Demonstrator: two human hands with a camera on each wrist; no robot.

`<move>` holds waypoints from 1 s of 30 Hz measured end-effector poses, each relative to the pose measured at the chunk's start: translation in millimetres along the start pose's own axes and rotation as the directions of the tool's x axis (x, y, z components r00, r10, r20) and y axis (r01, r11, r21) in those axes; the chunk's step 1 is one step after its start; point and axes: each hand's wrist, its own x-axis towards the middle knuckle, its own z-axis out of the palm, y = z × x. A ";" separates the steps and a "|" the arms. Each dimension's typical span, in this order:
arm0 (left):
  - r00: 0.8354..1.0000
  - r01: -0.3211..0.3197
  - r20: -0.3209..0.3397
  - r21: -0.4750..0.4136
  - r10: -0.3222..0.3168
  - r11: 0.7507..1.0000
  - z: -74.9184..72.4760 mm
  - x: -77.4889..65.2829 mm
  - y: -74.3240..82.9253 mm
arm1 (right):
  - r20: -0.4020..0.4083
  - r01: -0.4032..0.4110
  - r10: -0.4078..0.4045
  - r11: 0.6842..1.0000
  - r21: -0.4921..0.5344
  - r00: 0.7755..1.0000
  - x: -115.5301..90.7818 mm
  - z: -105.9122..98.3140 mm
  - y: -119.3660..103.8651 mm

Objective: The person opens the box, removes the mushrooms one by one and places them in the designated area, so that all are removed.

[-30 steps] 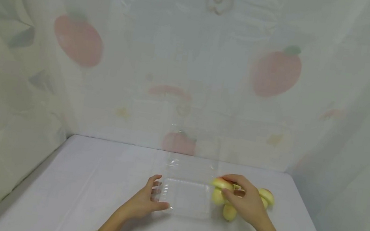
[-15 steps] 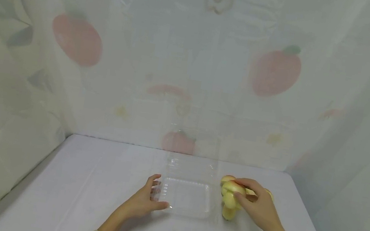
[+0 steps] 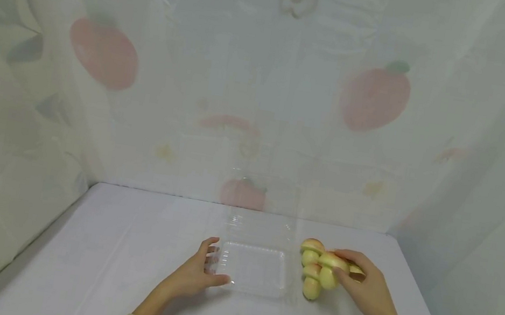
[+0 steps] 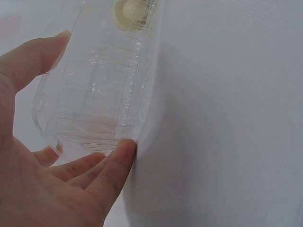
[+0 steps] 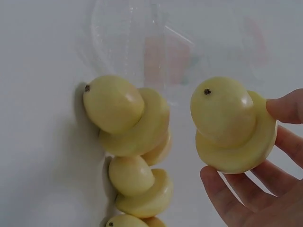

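A clear plastic box [image 3: 257,292] with a hinged lid [image 3: 282,205] lies on the table, its lid swung up at the back. At its left end, my left hand [image 3: 199,272] holds it with thumb and fingers spread around the wall; the left wrist view shows the fingertips on the plastic box [image 4: 97,90]. To the right of the box, my right hand [image 3: 367,286] pinches a pale yellow mushroom [image 5: 227,118] by its cap, thumb on one side and fingers on the other. More mushrooms [image 3: 313,248] lie close by, partly behind the held one and the hand.
A white table [image 3: 152,240] bears everything. Behind it hangs a pale curtain [image 3: 188,61] printed with red fruit. Another curtain [image 3: 493,215] closes off the right side.
My right hand has moved to the right, away from the box, with the mushroom in its fingers. Mushrooms on its left side now show more fully. My left hand stays in place.
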 end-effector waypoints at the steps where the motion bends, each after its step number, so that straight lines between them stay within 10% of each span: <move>1: 1.000 0.001 -0.001 0.003 -0.001 1.000 0.0 0.0 0.2 | -0.003 0.000 0.000 1.000 -0.003 1.000 -0.7 -1.2 1.0; 30: 1.000 0.001 0.004 -0.010 -0.001 1.000 0.0 1.3 -1.5 | -0.030 -0.092 0.091 0.994 -0.056 0.995 -16.6 -8.9 42.9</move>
